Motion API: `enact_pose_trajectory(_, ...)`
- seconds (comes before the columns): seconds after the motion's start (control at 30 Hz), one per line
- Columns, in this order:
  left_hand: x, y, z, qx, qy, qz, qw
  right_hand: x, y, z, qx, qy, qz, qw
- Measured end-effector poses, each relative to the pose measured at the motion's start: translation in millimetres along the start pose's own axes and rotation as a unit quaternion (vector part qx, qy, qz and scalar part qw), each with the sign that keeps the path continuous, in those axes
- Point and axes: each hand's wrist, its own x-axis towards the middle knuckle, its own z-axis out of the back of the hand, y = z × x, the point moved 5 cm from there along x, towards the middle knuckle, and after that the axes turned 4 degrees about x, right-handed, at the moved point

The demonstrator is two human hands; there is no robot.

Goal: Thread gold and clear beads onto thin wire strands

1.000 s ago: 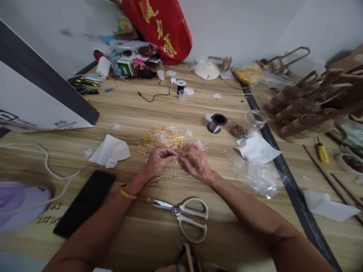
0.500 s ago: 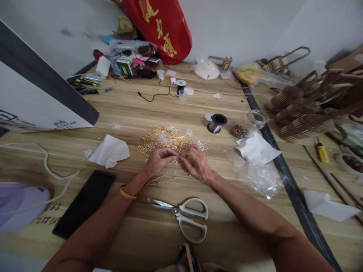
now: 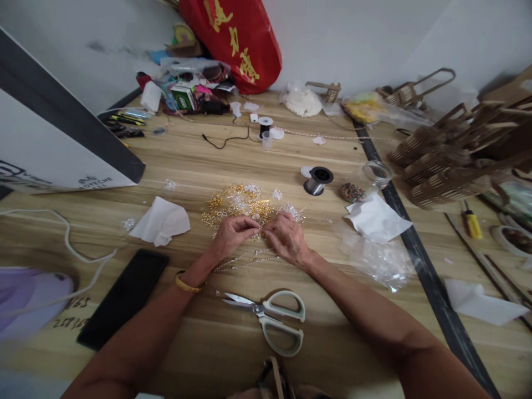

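Wood-grain counter (image 3: 332,343) lies beneath your hands, left (image 3: 235,238) and right (image 3: 288,238), fingertips pinched nearly together; whatever they grip is too small to tell. A slip could lose it among the gold-and-silver jewelry findings (image 3: 261,208) just beyond; a dragging wrist could snag the chains (image 3: 255,252) nearer you, beside open scissors (image 3: 257,309).

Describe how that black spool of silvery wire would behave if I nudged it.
The spool stands on a flat, round end, so a low nudge would probably slide it. Tipped over, it would likely roll on its round rims. The wire wound around its core looks like metal, so it may feel heavy for its size.
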Motion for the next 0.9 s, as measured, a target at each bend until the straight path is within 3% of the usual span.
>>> enact_pose_trajectory(0.9,-0.2,1.0,-3.4,-0.005,0.014,0.002,1.000,1.2,0.9,-1.2,0.004,0.007,0.013,1.000)
